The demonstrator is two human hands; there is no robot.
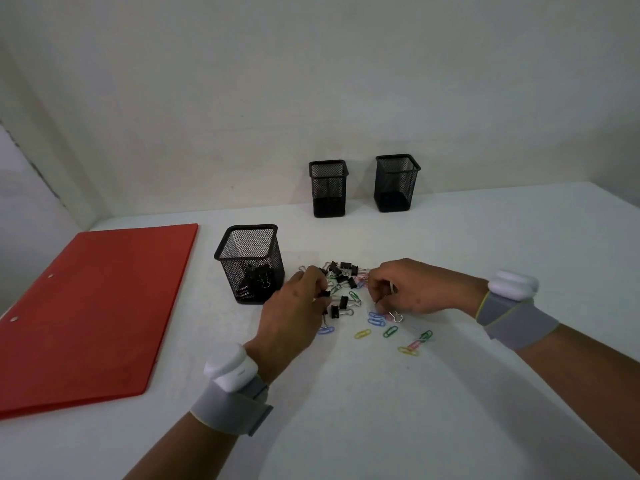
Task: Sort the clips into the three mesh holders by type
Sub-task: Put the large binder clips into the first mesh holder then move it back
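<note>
Both hands are digging into the clip pile [346, 289] mid-frame on the table [346, 410]: left hand [294, 306] is pinching a black binder clip [325, 293], right hand [401, 289] is curling fingers around a silver clip [393, 288]. The near mesh holder [250, 261], just left of the pile, is holding binder clips, and the two other holders [328, 188] are sitting farther back by the wall.

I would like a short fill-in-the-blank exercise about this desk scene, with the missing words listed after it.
1. The mesh holder nearest the hands already contains black ____ clips.
2. The two far mesh holders stand side by side against the ____.
3. The folder lying flat to the left is ____ in colour.
4. The left hand and right hand both work at the loose pile of clips, ____ of the near holder.

Missing words: binder; wall; red; right
</note>
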